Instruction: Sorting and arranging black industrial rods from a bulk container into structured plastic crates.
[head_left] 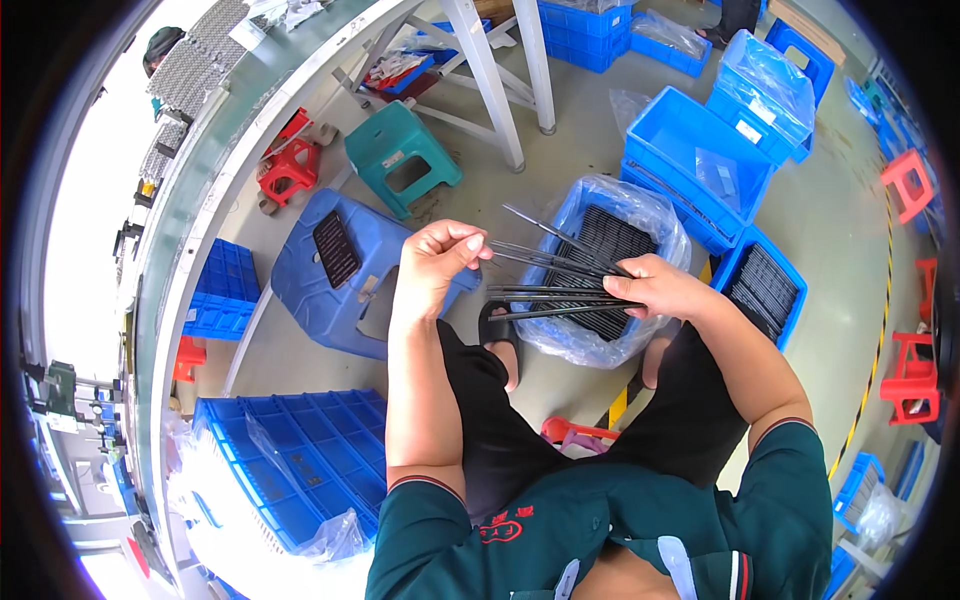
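My right hand [660,288] is closed around one end of several thin black strips [555,297], which fan out toward the left. The fingertips of my left hand [440,262] are pinched together at the far end of one of the upper strips; the exact contact is small and hard to see. Below the strips, between my feet, a blue bin lined with clear plastic [570,352] holds rows of similar black strips [612,240]. On my left, a blue stool [305,270] carries a dark, flat, slotted piece [336,250].
More black strips lie in a blue bin [797,303] at right. Behind it stand a large blue bin [660,130] and stacked bins [765,80]. A green stool [400,150] and white table legs [485,80] are ahead. Blue crates [300,450] sit at my left beside a long table [185,240].
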